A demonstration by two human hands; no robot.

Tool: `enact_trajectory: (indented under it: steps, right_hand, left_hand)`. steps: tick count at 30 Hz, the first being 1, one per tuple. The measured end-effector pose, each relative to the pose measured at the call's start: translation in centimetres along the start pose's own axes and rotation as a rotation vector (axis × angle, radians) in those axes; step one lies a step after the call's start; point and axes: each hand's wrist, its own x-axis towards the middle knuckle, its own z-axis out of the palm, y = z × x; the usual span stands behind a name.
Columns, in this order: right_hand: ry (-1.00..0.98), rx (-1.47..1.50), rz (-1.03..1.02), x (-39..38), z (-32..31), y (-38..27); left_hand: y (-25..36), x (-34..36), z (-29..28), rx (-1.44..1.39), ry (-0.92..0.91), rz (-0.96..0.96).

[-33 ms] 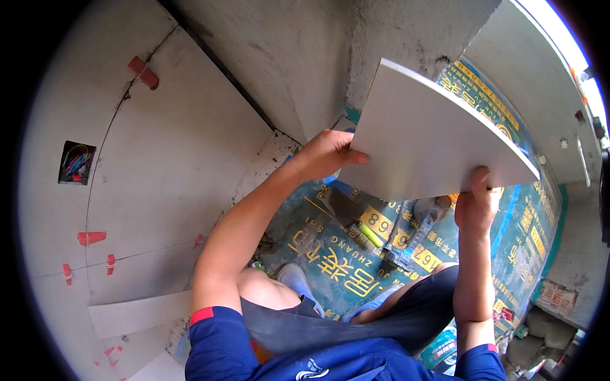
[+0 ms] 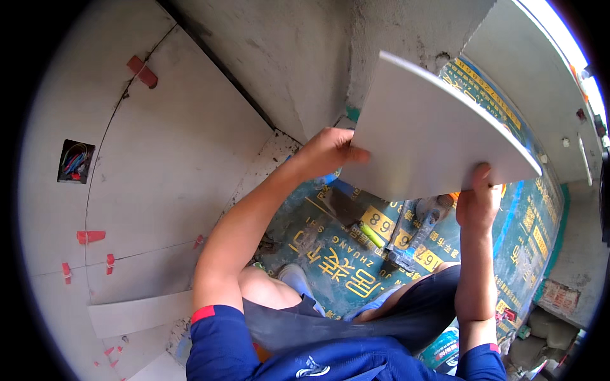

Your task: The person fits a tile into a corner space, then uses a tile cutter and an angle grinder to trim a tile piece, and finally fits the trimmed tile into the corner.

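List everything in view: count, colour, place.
Panel: one, pale grey, in hands
Wall tiles: several, grey, left
Clips: several, red, left wall
Wire box: one, dark, left wall
Sheeting: count unclear, green, floor
Handled tool: one, green handle, floor
Larger tool: one, grey, floor
Container: one, green-white, lower right
Shoes: two, bluish, floor
Shirt: one, navy, lower edge
Left hand: one, bare, panel's left edge
Right hand: one, bare, panel's lower edge

Renovation site: exposed wiring (image 2: 76, 163)
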Motion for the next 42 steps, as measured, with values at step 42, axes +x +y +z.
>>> enact_trajectory:
  steps: [42]
  right_hand:
    - [0.024, -0.088, -0.003, -1.8, -5.1, 0.3]
  left_hand:
    - [-31.0, -2.2, -0.7, 0.870, 0.701, -0.056]
